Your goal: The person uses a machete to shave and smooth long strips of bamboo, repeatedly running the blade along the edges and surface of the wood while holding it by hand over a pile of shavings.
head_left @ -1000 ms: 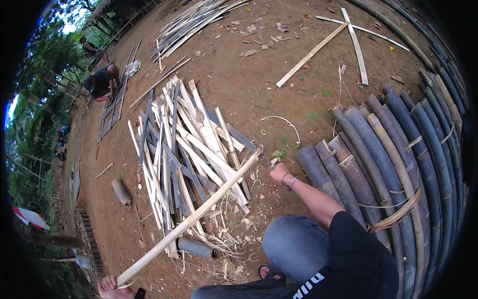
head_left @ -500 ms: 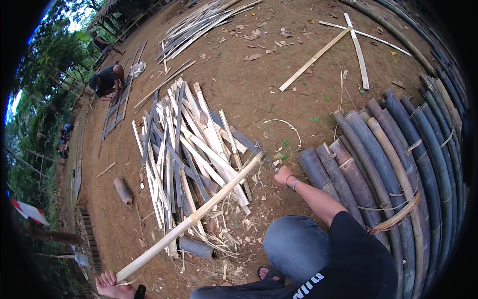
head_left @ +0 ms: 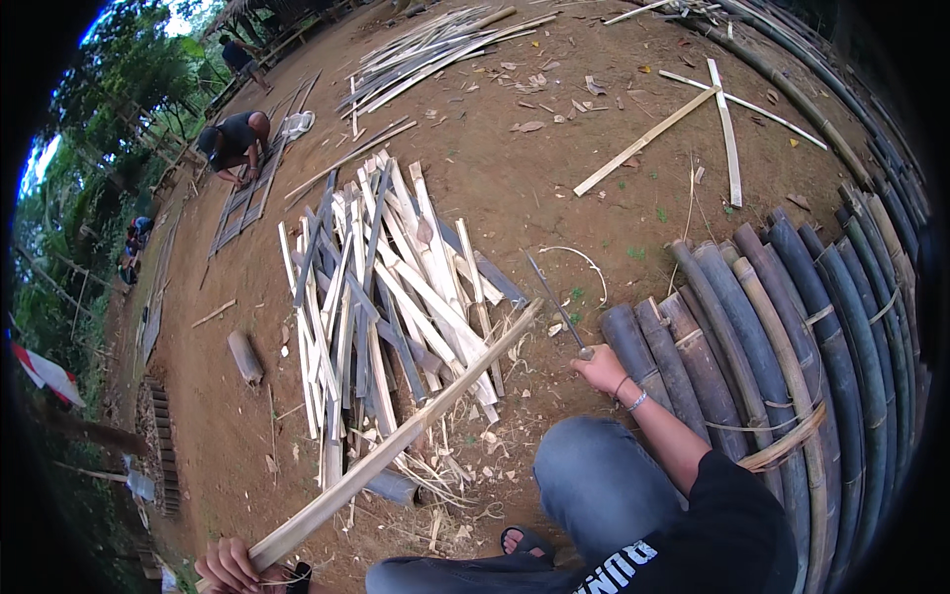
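Observation:
Near the lower left, my left hand (head_left: 230, 568) is closed round the near end of a long pale bamboo strip (head_left: 396, 441). The strip slants up to the right, its far end lifted beside a heap of split bamboo strips (head_left: 322, 386). My right hand (head_left: 601, 370) grips the handle of a long thin-bladed knife (head_left: 556, 305). The dark blade points up and to the left, apart from the strip's far end. Curly shavings (head_left: 450, 492) lie on the ground beneath the strip.
Thick dark bamboo poles (head_left: 712, 366) are stacked close on my right. A short bamboo piece (head_left: 245, 357) lies on the dirt at left. More strips (head_left: 426, 54) lie farther off. A person (head_left: 236, 144) crouches over a bamboo lattice (head_left: 240, 216) at the far left.
The knife has come away from the strip's far end, and my right hand has moved slightly right and down. The strip has turned in my left hand, showing a different face.

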### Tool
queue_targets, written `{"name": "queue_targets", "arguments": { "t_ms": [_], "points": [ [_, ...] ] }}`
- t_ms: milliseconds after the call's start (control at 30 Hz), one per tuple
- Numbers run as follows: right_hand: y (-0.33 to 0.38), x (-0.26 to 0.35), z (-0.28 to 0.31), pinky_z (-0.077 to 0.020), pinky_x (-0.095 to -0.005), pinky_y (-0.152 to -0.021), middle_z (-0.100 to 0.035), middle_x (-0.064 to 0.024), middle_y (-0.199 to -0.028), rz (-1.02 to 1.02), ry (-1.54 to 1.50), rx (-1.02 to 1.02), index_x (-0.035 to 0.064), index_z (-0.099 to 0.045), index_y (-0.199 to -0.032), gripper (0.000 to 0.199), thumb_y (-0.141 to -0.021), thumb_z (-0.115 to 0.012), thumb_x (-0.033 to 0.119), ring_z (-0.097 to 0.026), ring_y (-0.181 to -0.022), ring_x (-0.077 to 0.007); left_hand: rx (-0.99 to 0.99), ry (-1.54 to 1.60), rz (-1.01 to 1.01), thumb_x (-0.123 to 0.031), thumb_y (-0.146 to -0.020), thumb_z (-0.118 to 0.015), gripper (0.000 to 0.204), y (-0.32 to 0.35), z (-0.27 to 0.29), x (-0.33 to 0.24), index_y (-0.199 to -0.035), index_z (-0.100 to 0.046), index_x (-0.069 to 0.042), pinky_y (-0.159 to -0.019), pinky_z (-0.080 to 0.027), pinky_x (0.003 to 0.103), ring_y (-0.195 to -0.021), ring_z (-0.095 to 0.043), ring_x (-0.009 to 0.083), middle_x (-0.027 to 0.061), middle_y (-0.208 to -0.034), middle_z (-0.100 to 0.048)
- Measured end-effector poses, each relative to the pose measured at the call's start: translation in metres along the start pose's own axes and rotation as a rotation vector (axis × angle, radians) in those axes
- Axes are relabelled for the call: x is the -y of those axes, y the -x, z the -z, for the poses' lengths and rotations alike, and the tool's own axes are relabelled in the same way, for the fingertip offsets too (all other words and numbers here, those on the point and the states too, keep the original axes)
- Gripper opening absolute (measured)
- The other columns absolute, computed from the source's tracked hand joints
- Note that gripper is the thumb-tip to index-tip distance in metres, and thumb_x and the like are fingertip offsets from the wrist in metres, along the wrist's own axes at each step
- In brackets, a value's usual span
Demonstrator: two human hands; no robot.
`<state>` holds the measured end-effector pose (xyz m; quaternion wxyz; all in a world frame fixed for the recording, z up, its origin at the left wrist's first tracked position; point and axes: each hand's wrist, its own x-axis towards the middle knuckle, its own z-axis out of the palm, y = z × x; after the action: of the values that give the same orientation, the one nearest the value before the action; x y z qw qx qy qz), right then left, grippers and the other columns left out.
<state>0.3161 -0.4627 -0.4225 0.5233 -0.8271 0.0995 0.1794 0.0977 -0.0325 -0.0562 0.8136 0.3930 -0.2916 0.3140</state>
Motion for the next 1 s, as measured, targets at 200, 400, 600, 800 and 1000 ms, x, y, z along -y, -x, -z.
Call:
{"name": "queue_targets", "arguments": {
  "t_ms": [200,400,600,800,1000],
  "points": [
    [0.078,0.06,0.092,-0.0496,-0.0412,-0.064,-0.064,-0.0205,-0.065,0.243,0.194,-0.257,-0.0047,-0.063,-0.074,0.036,-0.073,-0.074,0.03,-0.065,-0.064,-0.0312,-0.116,-0.213,-0.227,-0.031,-0.081,-0.074,0.043,0.0,-0.021,0.022,-0.074,-0.036,-0.01,-0.057,-0.031,0.024,-0.062,-0.035,0.0113,0.0001,-0.067,-0.033],
    [0.083,0.191,0.123,-0.0502,-0.038,-0.062,-0.063,-0.0184,-0.064,0.44,0.247,-0.239,-0.0045,-0.063,-0.077,0.036,-0.073,-0.074,0.029,-0.065,-0.062,-0.0259,-0.472,-0.328,-0.415,-0.05,-0.087,-0.065,0.052,0.02,0.023,0.008,-0.065,-0.04,-0.01,-0.05,-0.033,0.022,-0.056,-0.041,0.0105,0.0005,-0.062,-0.04],
    [0.11,0.246,0.05,-0.0454,-0.0341,-0.052,-0.058,-0.007,-0.057,0.26,-0.072,0.084,-0.0031,-0.063,-0.079,0.036,-0.078,-0.071,0.031,-0.057,-0.053,-0.0146,-0.749,-0.649,-0.496,-0.056,-0.093,-0.05,0.052,0.02,0.011,-0.03,-0.07,-0.045,-0.011,-0.046,-0.035,0.021,-0.053,-0.044,0.0105,0.0,-0.061,-0.043],
    [0.151,0.084,-0.062,-0.0492,-0.0398,-0.06,-0.063,-0.0184,-0.063,0.134,0.101,0.08,-0.0047,-0.064,-0.076,0.036,-0.076,-0.069,0.031,-0.063,-0.059,-0.0287,-0.475,-0.644,-0.343,-0.057,-0.096,-0.042,0.05,0.014,-0.001,-0.036,-0.077,-0.038,-0.011,-0.042,-0.032,0.02,-0.046,-0.039,0.0086,-0.0006,-0.058,-0.036],
    [0.16,0.057,-0.093,-0.0502,-0.0417,-0.065,-0.065,-0.022,-0.068,0.051,0.222,0.153,-0.0029,-0.065,-0.077,0.034,-0.076,-0.067,0.031,-0.066,-0.068,-0.0363,-0.138,-0.269,-0.293,-0.055,-0.091,-0.055,0.053,0.019,0.042,-0.048,-0.072,-0.037,-0.008,-0.039,-0.035,0.02,-0.041,-0.043,0.0101,0.0012,-0.055,-0.039]
  ]
}}
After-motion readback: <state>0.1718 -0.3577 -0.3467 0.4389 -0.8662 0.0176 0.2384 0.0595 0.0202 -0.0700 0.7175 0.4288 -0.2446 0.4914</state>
